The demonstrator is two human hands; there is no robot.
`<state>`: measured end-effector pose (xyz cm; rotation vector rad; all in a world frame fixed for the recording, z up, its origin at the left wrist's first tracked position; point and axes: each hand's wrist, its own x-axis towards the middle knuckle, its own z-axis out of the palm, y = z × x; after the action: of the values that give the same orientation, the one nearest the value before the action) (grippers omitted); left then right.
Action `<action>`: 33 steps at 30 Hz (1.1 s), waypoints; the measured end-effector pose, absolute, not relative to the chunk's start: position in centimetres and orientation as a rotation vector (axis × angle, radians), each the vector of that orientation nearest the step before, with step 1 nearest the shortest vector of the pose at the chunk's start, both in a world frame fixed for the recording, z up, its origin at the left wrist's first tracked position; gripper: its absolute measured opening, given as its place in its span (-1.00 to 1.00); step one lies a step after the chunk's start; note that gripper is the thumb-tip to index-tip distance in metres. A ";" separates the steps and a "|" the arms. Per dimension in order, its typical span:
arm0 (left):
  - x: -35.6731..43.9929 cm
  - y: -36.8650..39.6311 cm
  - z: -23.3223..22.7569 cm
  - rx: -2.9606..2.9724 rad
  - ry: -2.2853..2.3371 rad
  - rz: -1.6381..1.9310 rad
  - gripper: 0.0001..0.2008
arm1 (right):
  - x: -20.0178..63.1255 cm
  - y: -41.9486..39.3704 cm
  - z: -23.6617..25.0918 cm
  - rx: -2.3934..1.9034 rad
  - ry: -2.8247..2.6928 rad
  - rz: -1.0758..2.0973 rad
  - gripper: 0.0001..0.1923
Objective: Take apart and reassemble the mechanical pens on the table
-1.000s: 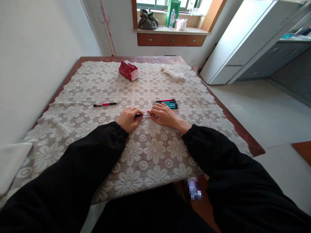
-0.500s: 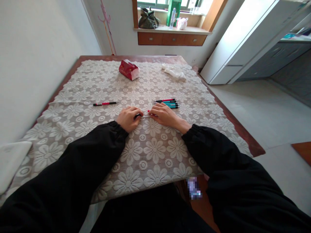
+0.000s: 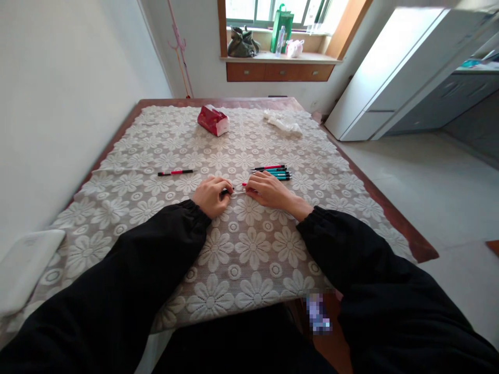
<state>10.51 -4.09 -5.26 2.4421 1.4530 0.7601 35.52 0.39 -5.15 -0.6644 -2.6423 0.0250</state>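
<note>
While the left hand (image 3: 212, 197) pinches a black piece (image 3: 225, 191) left of the teal pens (image 3: 284, 176), the right hand (image 3: 268, 190), on their near side, clasps a red piece (image 3: 244, 184).

Window (image 3: 265, 10): twelve o'clock, bright daylight, wooden frame (image 3: 350, 26)
Drawers (image 3: 278, 72): brown, beneath window
Wall (image 3: 78, 62): white, ten o'clock
Fridge (image 3: 382, 67): white, two o'clock
Floor (image 3: 405, 182): pale, three o'clock
Table (image 3: 423, 250): reddish wood under floral cloth (image 3: 249, 228)
</note>
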 end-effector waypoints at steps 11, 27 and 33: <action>10.6 -4.2 -5.4 2.433 1.530 0.803 -0.89 | 35.4 0.1 -4.7 -0.681 -2.665 -0.061 -0.86; 10.5 -4.0 -5.8 2.450 1.482 0.833 -0.94 | 35.2 0.0 -5.2 -0.714 -2.662 -0.032 -0.86; 10.4 -4.0 -5.7 2.474 1.410 0.825 -0.93 | 34.4 -0.4 -5.1 -0.706 -2.629 0.063 -0.84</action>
<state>10.39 -3.99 -5.69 2.4736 1.4099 0.8248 34.45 -0.44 -5.07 -0.7062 -2.6294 0.0628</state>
